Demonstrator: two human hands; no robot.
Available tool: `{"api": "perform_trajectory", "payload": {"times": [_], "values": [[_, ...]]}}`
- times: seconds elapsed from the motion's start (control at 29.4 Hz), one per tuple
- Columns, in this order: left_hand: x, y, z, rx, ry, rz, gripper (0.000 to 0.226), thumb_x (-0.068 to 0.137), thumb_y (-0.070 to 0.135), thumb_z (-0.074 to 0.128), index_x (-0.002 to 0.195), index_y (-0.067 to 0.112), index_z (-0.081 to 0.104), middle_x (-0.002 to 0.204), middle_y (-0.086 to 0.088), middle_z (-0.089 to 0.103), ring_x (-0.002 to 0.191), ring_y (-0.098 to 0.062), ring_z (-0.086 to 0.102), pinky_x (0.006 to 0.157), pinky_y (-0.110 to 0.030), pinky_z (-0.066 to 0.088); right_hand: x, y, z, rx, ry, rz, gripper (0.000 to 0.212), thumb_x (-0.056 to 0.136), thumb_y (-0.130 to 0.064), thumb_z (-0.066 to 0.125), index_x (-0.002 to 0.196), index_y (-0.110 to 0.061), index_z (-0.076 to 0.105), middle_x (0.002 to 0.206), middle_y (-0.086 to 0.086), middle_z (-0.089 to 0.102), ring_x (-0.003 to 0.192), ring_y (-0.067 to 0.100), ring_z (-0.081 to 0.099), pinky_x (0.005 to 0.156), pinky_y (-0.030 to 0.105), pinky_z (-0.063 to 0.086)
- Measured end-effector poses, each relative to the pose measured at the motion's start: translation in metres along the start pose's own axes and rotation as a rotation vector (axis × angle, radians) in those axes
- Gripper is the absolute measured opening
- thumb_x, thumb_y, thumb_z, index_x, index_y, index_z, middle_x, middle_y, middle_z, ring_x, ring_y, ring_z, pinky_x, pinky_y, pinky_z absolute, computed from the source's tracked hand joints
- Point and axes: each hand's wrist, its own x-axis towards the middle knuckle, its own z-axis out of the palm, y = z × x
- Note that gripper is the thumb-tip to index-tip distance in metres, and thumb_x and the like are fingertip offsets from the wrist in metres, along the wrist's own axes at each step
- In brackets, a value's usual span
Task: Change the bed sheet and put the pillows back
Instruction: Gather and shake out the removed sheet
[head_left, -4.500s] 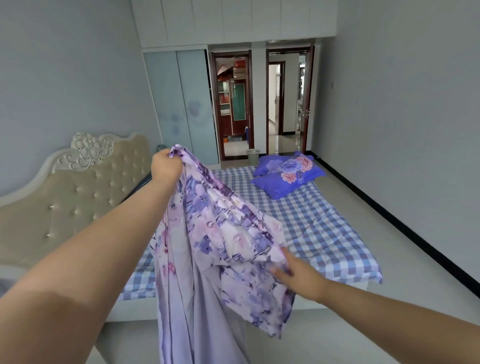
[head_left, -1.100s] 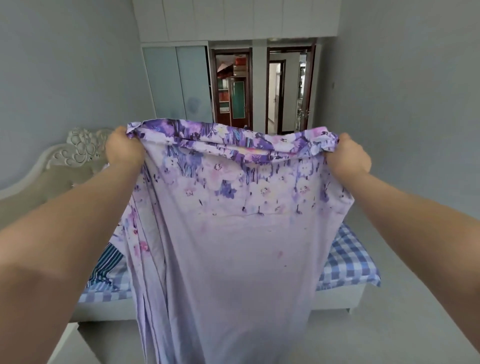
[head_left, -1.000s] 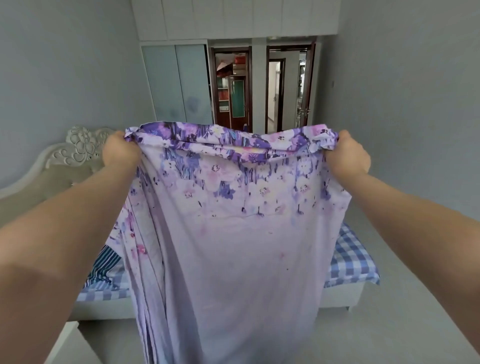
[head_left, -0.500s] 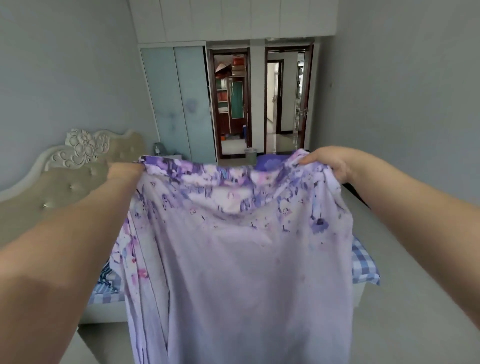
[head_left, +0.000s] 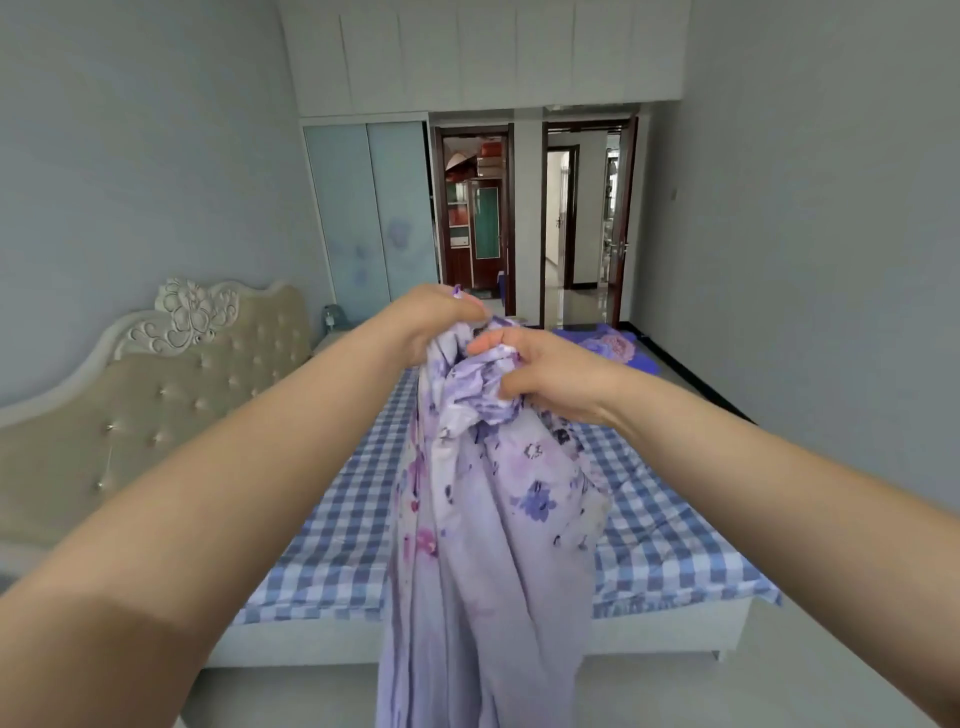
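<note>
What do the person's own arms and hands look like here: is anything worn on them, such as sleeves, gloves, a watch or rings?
Both forearms are bare, with no sleeves in view. The left hand and right hand wear no gloves. No watch, bracelet or ring shows on the visible parts.

"Where was the sheet (head_left: 493, 545)?"
"It hung in front of the bed (head_left: 675, 545), between both hands."
"And the pillows (head_left: 613, 345)?"
"On the bed's far end, headboard (head_left: 156, 405) on the left."
</note>
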Motion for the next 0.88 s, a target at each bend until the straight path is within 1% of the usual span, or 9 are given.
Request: {"api": "perform_trajectory", "payload": {"times": [0.1, 0.2, 0.34, 0.48, 0.54, 0.61, 0.68, 0.78, 0.88], "values": [[-0.002, 0.000, 0.003, -0.121, 0.039, -0.019, 0.052, 0.079, 0.049, 0.070, 0.106, 0.006, 0.058, 0.098, -0.010, 0.065, 0.089, -0.023, 0.064, 0.081, -0.034, 0.052, -0.009, 0.001, -0.002, -0.438, -0.005, -0.030, 0.056, 0.084, 0.008, 0.050, 0.126, -0.028, 0.047, 0.106, 0.017, 0.059, 0.075, 0.013, 0.056, 0.070, 0.022, 0.048], [-0.005, 0.002, 0.005, -0.210, 0.058, -0.040, 0.091, 0.073, 0.069, 0.059, 0.134, 0.003, 0.045, 0.129, -0.016, 0.057, 0.114, -0.031, 0.058, 0.101, -0.044, 0.046, -0.017, 0.000, 0.003, -0.651, 0.074, -0.123, 0.058, 0.085, 0.007, 0.041, 0.128, -0.031, 0.044, 0.078, -0.008, 0.050, 0.048, -0.003, 0.044, 0.046, 0.013, 0.034], [-0.009, 0.004, 0.010, -0.277, 0.176, 0.021, 0.080, 0.075, 0.075, 0.052, 0.116, 0.007, 0.057, 0.113, -0.011, 0.062, 0.106, -0.026, 0.060, 0.097, -0.040, 0.047, -0.024, 0.003, 0.002, -0.933, 0.067, -0.188, 0.064, 0.085, 0.008, 0.038, 0.133, -0.035, 0.036, 0.062, -0.004, 0.041, 0.053, 0.011, 0.039, 0.051, 0.030, 0.031], [-0.015, 0.002, 0.017, -0.367, 0.254, 0.055, 0.065, 0.080, 0.072, 0.048, 0.099, 0.011, 0.055, 0.090, -0.003, 0.054, 0.089, -0.022, 0.056, 0.085, -0.035, 0.048, -0.031, 0.002, 0.003, -1.022, -0.014, -0.158, 0.074, 0.080, 0.010, 0.037, 0.130, -0.044, 0.028, 0.059, 0.002, 0.040, 0.052, 0.019, 0.040, 0.046, 0.032, 0.027], [-0.019, 0.003, 0.022, -0.407, 0.201, 0.009, 0.068, 0.081, 0.073, 0.044, 0.104, 0.009, 0.054, 0.094, -0.008, 0.057, 0.093, -0.026, 0.058, 0.090, -0.040, 0.050, -0.032, -0.001, 0.003, -1.091, 0.104, -0.231, 0.055, 0.082, 0.001, 0.043, 0.125, -0.035, 0.044, 0.065, 0.000, 0.047, 0.063, 0.024, 0.050, 0.049, 0.032, 0.028], [-0.023, 0.003, 0.028, -0.354, 0.188, 0.006, 0.070, 0.086, 0.072, 0.035, 0.109, 0.009, 0.056, 0.102, -0.011, 0.060, 0.098, -0.028, 0.059, 0.085, -0.038, 0.051, -0.031, -0.007, 0.001, -1.079, 0.308, -0.280, 0.016, 0.086, -0.026, 0.055, 0.101, -0.029, 0.059, 0.070, -0.003, 0.056, 0.072, 0.024, 0.056, 0.052, 0.031, 0.031], [-0.027, 0.004, 0.030, -0.125, 0.235, 0.032, 0.080, 0.090, 0.070, 0.023, 0.122, 0.005, 0.057, 0.120, -0.010, 0.061, 0.109, -0.026, 0.057, 0.086, -0.031, 0.046, -0.031, -0.010, 0.002, -1.026, 0.421, -0.307, 0.027, 0.082, -0.054, 0.058, 0.075, -0.029, 0.052, 0.063, -0.007, 0.053, 0.068, 0.019, 0.055, 0.051, 0.030, 0.031], [-0.032, 0.007, 0.033, -0.024, 0.223, 0.033, 0.087, 0.088, 0.073, 0.017, 0.126, 0.006, 0.057, 0.126, -0.012, 0.060, 0.114, -0.024, 0.058, 0.098, -0.032, 0.044, -0.026, -0.007, 0.008, -1.064, 0.545, -0.367, 0.037, 0.085, -0.057, 0.055, 0.071, -0.023, 0.051, 0.070, -0.004, 0.046, 0.073, 0.022, 0.052, 0.053, 0.031, 0.027], [-0.040, 0.009, 0.043, -0.357, 0.110, -0.092, 0.077, 0.085, 0.075, 0.028, 0.095, 0.006, 0.061, 0.073, -0.011, 0.071, 0.067, -0.018, 0.069, 0.057, -0.022, 0.053, -0.022, -0.005, 0.008, -0.971, 0.669, -0.449, 0.033, 0.085, -0.041, 0.064, 0.075, -0.010, 0.062, 0.088, 0.001, 0.040, 0.087, 0.023, 0.043, 0.067, 0.031, 0.032]]}}
